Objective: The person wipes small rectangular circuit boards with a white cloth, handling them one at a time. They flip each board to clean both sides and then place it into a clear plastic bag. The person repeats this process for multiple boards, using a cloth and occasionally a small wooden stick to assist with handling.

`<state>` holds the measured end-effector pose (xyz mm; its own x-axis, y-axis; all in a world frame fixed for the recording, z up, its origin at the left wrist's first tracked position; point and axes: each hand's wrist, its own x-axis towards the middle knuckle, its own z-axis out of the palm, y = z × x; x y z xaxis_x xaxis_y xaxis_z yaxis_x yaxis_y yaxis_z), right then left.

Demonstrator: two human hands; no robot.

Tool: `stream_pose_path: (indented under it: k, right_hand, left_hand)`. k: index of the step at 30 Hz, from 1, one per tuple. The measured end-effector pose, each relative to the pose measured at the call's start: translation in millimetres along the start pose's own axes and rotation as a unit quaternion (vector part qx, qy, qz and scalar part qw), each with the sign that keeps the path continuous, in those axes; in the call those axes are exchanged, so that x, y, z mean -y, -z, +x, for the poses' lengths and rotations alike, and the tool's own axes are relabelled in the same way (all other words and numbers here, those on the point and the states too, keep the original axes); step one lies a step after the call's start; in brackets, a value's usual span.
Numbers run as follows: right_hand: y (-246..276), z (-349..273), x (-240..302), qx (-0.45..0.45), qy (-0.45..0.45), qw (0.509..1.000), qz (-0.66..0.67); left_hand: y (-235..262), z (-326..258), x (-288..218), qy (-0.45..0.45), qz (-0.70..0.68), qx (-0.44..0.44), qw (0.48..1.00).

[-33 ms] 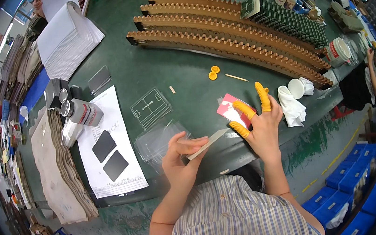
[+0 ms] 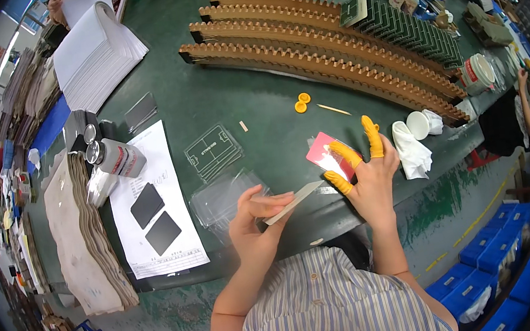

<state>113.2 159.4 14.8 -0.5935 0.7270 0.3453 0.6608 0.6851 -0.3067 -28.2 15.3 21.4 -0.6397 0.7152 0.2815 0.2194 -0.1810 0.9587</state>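
Note:
My left hand (image 2: 253, 223) pinches a thin, pale, flat plate (image 2: 295, 203) between thumb and fingers, tilted and seen almost edge-on. My right hand (image 2: 372, 172) wears yellow rubber finger cots on several fingers. Those fingers are spread, at the right edge of a glossy pink-red card (image 2: 323, 152) lying on the table; whether they touch it I cannot tell. Left of the plate are clear plastic sheets (image 2: 216, 201) and a small stack of dark green cards with pale line markings (image 2: 213, 152). Beyond the pink card lie two more rolled finger cots (image 2: 301, 103) and a wooden toothpick (image 2: 334, 109).
Slotted brown racks (image 2: 303, 42) curve across the far side, with green cards (image 2: 407, 32) standing in them. A white cloth (image 2: 412, 151) and cup (image 2: 417, 124) sit at right. At left are metal bottles (image 2: 115, 157), a paper sheet (image 2: 174, 236) with two dark cards, and stacked cloths (image 2: 78, 235).
My right hand has shifted very slightly, and the white glare on the pink-red card has shrunk. My left hand and the plate stay in place.

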Motion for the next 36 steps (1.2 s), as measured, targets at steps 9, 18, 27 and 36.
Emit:
stream_pose_path:
  k: [9,18,27,36]
  right_hand:
    - [6.7,-32.2,20.3,-0.128,0.032,0.959,0.251]
    - [11.4,-37.3,50.2,-0.06,0.154,0.956,0.241]
    - [10.2,-35.3,54.7,-0.039,0.163,0.954,0.249]
    - [4.9,-41.7,52.3,-0.057,0.124,0.948,0.288]
  left_hand:
    - [3.0,-2.3,5.3,-0.058,0.071,0.007,0.996]
    - [5.7,-3.1,5.6,-0.067,0.072,0.007,0.995]
    - [7.0,-2.2,3.4,-0.08,0.083,0.02,0.993]
    - [5.7,-4.4,2.2,-0.083,0.109,0.012,0.99]
